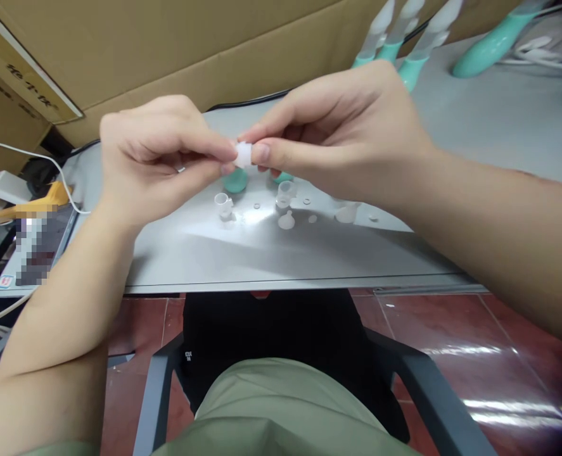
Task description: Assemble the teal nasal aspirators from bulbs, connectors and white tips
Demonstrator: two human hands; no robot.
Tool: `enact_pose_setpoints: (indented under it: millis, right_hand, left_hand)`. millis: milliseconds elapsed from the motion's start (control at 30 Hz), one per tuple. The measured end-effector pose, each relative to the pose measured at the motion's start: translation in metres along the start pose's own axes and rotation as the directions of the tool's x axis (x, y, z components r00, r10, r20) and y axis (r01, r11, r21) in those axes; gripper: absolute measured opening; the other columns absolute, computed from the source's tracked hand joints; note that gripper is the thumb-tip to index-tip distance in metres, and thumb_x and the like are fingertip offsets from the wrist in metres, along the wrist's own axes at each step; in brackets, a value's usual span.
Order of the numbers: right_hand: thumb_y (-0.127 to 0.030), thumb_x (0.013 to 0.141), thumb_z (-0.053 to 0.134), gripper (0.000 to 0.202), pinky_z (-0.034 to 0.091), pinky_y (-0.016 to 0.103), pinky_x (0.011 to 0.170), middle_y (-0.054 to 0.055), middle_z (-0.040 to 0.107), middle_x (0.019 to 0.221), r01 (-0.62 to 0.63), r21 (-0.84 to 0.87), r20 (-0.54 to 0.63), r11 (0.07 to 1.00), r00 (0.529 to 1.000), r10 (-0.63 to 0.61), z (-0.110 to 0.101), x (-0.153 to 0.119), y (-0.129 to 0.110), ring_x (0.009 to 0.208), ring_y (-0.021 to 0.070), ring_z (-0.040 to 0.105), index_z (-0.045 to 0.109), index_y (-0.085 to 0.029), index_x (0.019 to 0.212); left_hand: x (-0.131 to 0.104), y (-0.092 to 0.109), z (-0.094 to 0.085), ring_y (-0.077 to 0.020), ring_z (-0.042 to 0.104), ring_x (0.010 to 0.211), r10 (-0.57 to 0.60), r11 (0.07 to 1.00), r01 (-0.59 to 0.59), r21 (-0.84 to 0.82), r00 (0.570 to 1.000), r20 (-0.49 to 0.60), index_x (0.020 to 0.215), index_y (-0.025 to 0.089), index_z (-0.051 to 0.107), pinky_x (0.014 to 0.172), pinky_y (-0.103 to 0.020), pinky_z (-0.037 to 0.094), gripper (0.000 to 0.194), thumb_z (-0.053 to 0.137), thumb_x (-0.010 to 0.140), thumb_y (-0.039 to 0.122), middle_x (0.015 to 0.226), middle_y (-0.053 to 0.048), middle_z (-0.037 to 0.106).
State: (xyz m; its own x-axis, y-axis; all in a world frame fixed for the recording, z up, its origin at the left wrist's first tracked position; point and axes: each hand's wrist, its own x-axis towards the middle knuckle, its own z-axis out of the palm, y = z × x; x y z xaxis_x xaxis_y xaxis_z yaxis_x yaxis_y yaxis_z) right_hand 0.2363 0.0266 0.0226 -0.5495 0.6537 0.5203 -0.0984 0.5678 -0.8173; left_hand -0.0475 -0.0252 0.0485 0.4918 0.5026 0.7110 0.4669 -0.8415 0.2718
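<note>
Both hands meet above the grey table, pinching one small white plastic part (244,154) between them. My left hand (161,155) grips its left side with thumb and forefinger. On its right side, the thumb and fingers of my right hand (342,133) are closed. Just below lie a clear plastic cup (223,206) with a side spout and a second clear cup (286,193). A white silicone tip (287,220) and a clear ring (256,206) rest nearby. Two teal rounded pieces, one the left teal piece (236,181), show partly behind my fingers.
Several teal devices with clear tops and white tips (416,63) stand at the back right, near a lying teal handle (492,47). Cardboard (166,50) walls the table's back. At left are a white charger (7,188), a yellow object (33,206) and cables.
</note>
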Motion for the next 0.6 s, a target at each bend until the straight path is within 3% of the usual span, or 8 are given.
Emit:
enact_pose_setpoints:
  millis: [33, 100, 133, 167, 233, 333, 500, 600]
  right_hand:
    - [-0.040, 0.112, 0.096, 0.008, 0.061, 0.039, 0.088, -0.001, 0.091, 0.106, 0.057, -0.103, -0.009, 0.993, 0.998, -0.058, -0.002, 0.001, 0.001, 0.092, 0.0215, 0.076, 0.100, -0.037, 0.106]
    - [-0.038, 0.115, 0.084, 0.018, 0.060, 0.041, 0.097, 0.000, 0.090, 0.103, 0.200, -0.299, 0.069, 0.933, 0.980, -0.187, -0.006, 0.004, 0.005, 0.092, 0.0217, 0.074, 0.096, -0.034, 0.102]
    - [-0.037, 0.114, 0.079, 0.021, 0.060, 0.043, 0.104, 0.001, 0.088, 0.098, 0.272, -0.376, 0.144, 0.886, 0.961, -0.234, -0.008, 0.006, 0.008, 0.090, 0.0221, 0.073, 0.092, -0.033, 0.097]
    - [-0.037, 0.113, 0.075, 0.024, 0.059, 0.046, 0.111, 0.001, 0.087, 0.095, 0.326, -0.445, 0.225, 0.834, 0.942, -0.249, -0.010, 0.007, 0.011, 0.089, 0.0230, 0.072, 0.088, -0.032, 0.093]
    - [-0.036, 0.113, 0.069, 0.029, 0.058, 0.053, 0.119, 0.002, 0.085, 0.092, 0.382, -0.565, 0.359, 0.732, 0.912, -0.199, -0.010, 0.008, 0.015, 0.090, 0.0265, 0.069, 0.084, -0.031, 0.090]
    - [-0.030, 0.110, 0.069, 0.029, 0.059, 0.057, 0.112, 0.006, 0.083, 0.089, 0.388, -0.668, 0.436, 0.635, 0.895, -0.089, -0.007, 0.006, 0.017, 0.098, 0.0329, 0.065, 0.083, -0.028, 0.085]
    - [-0.018, 0.106, 0.078, 0.026, 0.059, 0.062, 0.117, 0.010, 0.080, 0.085, 0.325, -0.718, 0.463, 0.615, 0.883, 0.074, 0.003, 0.003, 0.010, 0.110, 0.0369, 0.064, 0.081, -0.025, 0.081]
    - [-0.016, 0.106, 0.077, 0.024, 0.062, 0.064, 0.117, 0.012, 0.078, 0.082, 0.310, -0.771, 0.454, 0.556, 0.880, 0.140, 0.008, 0.005, 0.003, 0.114, 0.0388, 0.064, 0.085, -0.023, 0.085]
  left_hand:
    - [0.001, -0.001, -0.005, -0.0129, 0.077, 0.083, 0.068, 0.998, -0.068, -0.018, 0.998, -0.002, 0.115, 0.033, 0.098, 0.071, -0.037, 0.064, 0.007, 0.097, 0.117, 0.026, 0.096, 0.003, 0.092]
    - [0.003, 0.002, -0.014, -0.0153, 0.079, 0.085, 0.036, 0.996, -0.031, -0.085, 0.998, 0.053, 0.112, 0.037, 0.099, 0.065, -0.040, 0.059, 0.011, 0.094, 0.117, 0.029, 0.101, 0.002, 0.094]
    - [0.004, 0.005, -0.018, -0.0172, 0.080, 0.090, -0.145, 0.985, 0.155, -0.073, 0.981, 0.129, 0.107, 0.039, 0.098, 0.071, -0.043, 0.061, 0.012, 0.099, 0.113, 0.028, 0.105, 0.001, 0.095]
    - [0.005, 0.009, -0.021, -0.0187, 0.080, 0.089, -0.242, 0.960, 0.265, -0.092, 0.948, 0.206, 0.101, 0.040, 0.098, 0.072, -0.045, 0.061, 0.016, 0.100, 0.108, 0.025, 0.105, 0.000, 0.094]
    - [0.006, 0.016, -0.023, -0.0198, 0.080, 0.080, -0.274, 0.938, 0.324, -0.122, 0.911, 0.308, 0.095, 0.038, 0.097, 0.068, -0.043, 0.060, 0.019, 0.099, 0.101, 0.020, 0.099, -0.001, 0.093]
    - [0.006, 0.020, -0.019, -0.0165, 0.077, 0.064, -0.174, 0.964, 0.242, -0.113, 0.889, 0.424, 0.094, 0.033, 0.096, 0.056, -0.033, 0.055, 0.021, 0.091, 0.093, 0.012, 0.089, 0.001, 0.091]
    - [0.001, 0.016, -0.010, -0.0178, 0.077, 0.067, -0.165, 0.984, 0.164, 0.066, 0.713, 0.682, 0.099, 0.031, 0.093, 0.070, -0.034, 0.057, 0.025, 0.074, 0.105, 0.015, 0.091, 0.001, 0.092]
    - [0.001, 0.018, -0.008, -0.0189, 0.078, 0.070, -0.173, 0.984, 0.148, 0.097, 0.707, 0.685, 0.103, 0.030, 0.092, 0.072, -0.035, 0.055, 0.024, 0.071, 0.108, 0.019, 0.092, 0.001, 0.092]
